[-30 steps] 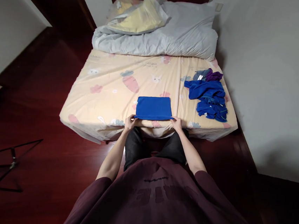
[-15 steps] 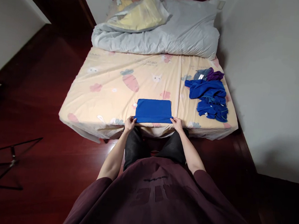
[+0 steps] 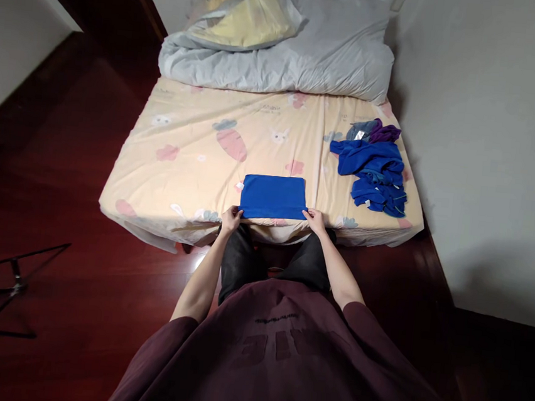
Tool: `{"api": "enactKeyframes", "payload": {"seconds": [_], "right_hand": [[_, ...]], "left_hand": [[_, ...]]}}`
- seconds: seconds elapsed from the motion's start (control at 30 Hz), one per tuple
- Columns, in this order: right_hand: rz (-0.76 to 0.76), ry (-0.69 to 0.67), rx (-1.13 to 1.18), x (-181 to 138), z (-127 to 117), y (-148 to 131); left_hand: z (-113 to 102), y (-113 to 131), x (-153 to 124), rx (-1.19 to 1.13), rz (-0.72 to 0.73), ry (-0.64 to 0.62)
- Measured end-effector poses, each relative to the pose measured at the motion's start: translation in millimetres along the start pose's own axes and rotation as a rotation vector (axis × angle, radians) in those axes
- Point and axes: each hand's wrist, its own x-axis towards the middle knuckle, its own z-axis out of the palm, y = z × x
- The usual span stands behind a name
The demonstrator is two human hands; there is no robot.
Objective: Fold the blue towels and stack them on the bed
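Note:
A blue cloth point(image 3: 274, 195), probably a towel, lies flat as a neat rectangle near the front edge of the bed. A small white tag sticks out at its left side. My left hand point(image 3: 231, 219) pinches its near left corner between thumb and fingers. At the near right corner, my right hand point(image 3: 314, 220) has the same kind of pinch. A strip along the near edge runs straight between both hands. To the right, a crumpled pile of blue cloths point(image 3: 370, 160) lies on the bed, with a purple cloth point(image 3: 385, 132) at its far end.
The bed point(image 3: 183, 142) wears a cream sheet with carrot and rabbit prints. A rolled grey-white quilt point(image 3: 270, 71) and a yellow pillow point(image 3: 256, 26) lie at its far end. A wall point(image 3: 482, 133) stands close on the right. Black stand legs point(image 3: 15, 290) rest on the floor at left.
The view has shifted slightly. The strip at the cloth's near edge looks flatter now. Both hands keep their pinch on the corners.

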Motion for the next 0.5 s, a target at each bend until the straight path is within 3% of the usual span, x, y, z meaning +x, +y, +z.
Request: {"api": "enactKeyframes", "payload": {"seconds": [0.5], "right_hand": [[-0.01,0.012,-0.044,0.6,2.5,12.7]], "left_hand": [[-3.1,-8.4,7.7,-0.002,-0.008,0.023]]}}
